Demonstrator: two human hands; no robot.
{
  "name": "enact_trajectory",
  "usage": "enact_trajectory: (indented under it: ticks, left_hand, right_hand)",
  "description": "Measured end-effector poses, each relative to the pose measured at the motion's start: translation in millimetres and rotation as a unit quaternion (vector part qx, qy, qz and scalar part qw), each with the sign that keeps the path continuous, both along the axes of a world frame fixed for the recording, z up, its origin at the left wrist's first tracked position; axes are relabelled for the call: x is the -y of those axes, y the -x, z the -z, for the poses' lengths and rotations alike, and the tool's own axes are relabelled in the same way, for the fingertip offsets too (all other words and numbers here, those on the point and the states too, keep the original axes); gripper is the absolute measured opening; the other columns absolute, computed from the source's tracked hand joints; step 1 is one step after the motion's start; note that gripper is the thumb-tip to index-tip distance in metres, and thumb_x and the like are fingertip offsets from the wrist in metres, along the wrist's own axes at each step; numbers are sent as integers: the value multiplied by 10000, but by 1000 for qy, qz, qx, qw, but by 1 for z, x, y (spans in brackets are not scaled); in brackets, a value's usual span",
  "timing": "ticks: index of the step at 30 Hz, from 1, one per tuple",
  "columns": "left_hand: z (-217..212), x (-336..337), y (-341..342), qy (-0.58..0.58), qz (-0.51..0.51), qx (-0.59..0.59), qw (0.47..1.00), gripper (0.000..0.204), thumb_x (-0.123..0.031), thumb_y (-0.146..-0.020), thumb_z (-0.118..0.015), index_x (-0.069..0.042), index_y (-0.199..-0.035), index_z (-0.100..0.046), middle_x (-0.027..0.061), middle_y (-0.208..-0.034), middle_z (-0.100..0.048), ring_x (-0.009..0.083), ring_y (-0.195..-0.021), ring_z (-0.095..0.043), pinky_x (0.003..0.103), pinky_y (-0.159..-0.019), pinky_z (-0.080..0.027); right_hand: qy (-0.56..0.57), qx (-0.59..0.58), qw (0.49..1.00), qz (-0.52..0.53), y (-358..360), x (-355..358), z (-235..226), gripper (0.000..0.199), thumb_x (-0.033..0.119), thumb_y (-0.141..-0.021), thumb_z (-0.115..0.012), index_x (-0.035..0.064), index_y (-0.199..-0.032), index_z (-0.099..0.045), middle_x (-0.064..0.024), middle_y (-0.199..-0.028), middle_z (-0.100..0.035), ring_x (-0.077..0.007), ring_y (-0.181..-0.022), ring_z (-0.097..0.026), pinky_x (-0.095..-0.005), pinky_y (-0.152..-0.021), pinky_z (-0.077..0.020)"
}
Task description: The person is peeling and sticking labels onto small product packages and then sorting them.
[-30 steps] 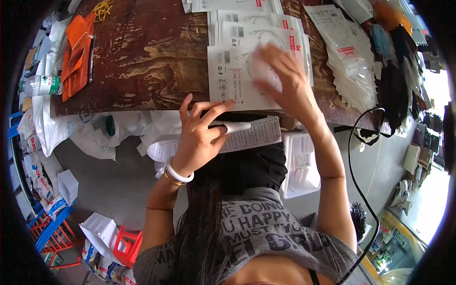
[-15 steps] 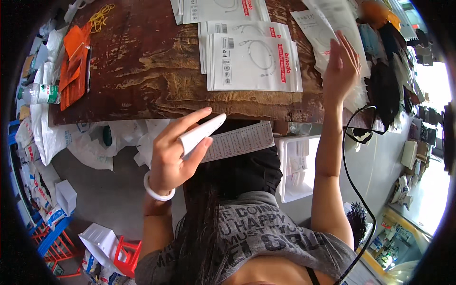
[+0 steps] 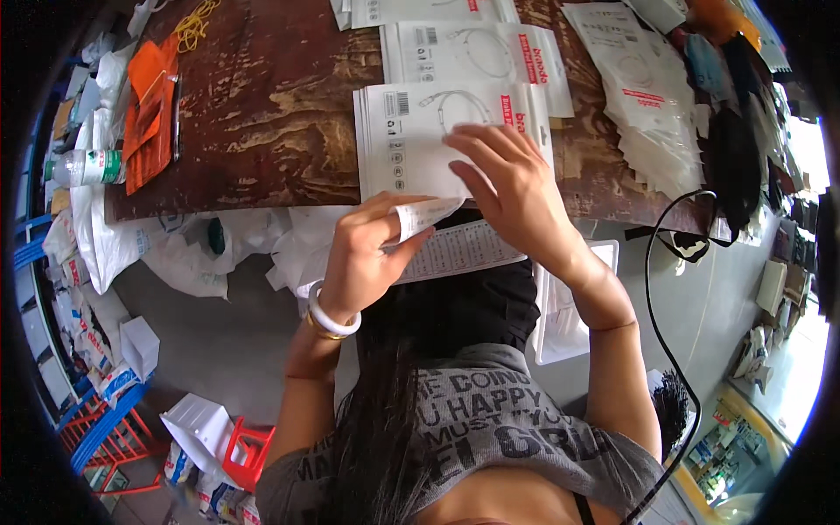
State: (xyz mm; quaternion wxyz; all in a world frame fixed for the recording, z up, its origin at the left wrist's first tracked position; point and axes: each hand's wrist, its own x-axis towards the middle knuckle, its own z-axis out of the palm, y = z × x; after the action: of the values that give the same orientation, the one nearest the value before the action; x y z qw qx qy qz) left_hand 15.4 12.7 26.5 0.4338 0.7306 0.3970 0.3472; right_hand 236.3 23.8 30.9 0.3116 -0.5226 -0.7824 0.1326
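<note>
Left hand [image 3: 360,262]: thumb and fingers pinch a curled part of a strip [image 3: 459,252].
Strip: white, with rows of small dark print; a length runs above the lap.
Right hand [image 3: 521,188]: fingers loosely parted over the front bags [image 3: 411,131]; cannot tell whether it touches or holds any.
Front bags: stacked flat at the table's [image 3: 271,114] near edge; white, with grey cable drawing, barcode, icons, red block.
Back bags [image 3: 477,48]: similar, just beyond.
</note>
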Motion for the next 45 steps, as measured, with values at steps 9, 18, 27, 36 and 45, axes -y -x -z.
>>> enact_trajectory:
  ticks: [9,18,27,36,45]
  left_hand:
    - [4,11,33,36,-27,-20,999,187,-41,-741,-871,-24,-911,-796,122,-930,-762,284,-845,-729,359,-705,-560]
    - [19,21,21,-208,7,-206,956,141,-102,-672,-868,-71,-756,-759,66,-1365,-636,253,-1269,-600,607,-1198,-213]
    - [35,16,9,-245,-23,-240,939,130,-124,-644,-879,-76,-705,-775,1,-1434,-639,231,-1252,-559,567,-1162,-249]
    - [22,12,18,-168,3,-171,971,152,-101,-663,-890,-59,-771,-793,68,-1452,-632,278,-1307,-562,501,-1202,-240]
    - [28,14,26,-166,-69,-154,972,188,-63,-681,-869,33,-803,-763,162,-1472,-605,302,-1315,-599,493,-1159,-331]
  right_hand:
    - [89,-172,979,-59,9,2,-23,136,80,-855,-819,26,-854,-693,-55,-744,-682,-164,-670,-655,-317,-617,-527]
    - [208,-273,936,77,29,-14,24,174,107,-879,-824,-6,-931,-703,-29,-740,-692,-50,-661,-583,-243,-593,-479]
    - [-76,84,978,175,-21,-47,30,670,300,-838,-838,24,-1368,-534,-172,-1382,-575,-360,-1338,-496,-508,-1124,-386]
    - [67,17,990,-122,-53,-14,28,379,205,-780,-855,197,-1157,-814,-16,-1402,-676,-292,-1421,-494,-459,-1134,-435]
    - [62,-13,991,-118,-50,-15,25,247,190,-838,-813,179,-1085,-835,5,-1287,-742,-280,-1349,-555,-449,-1109,-430]
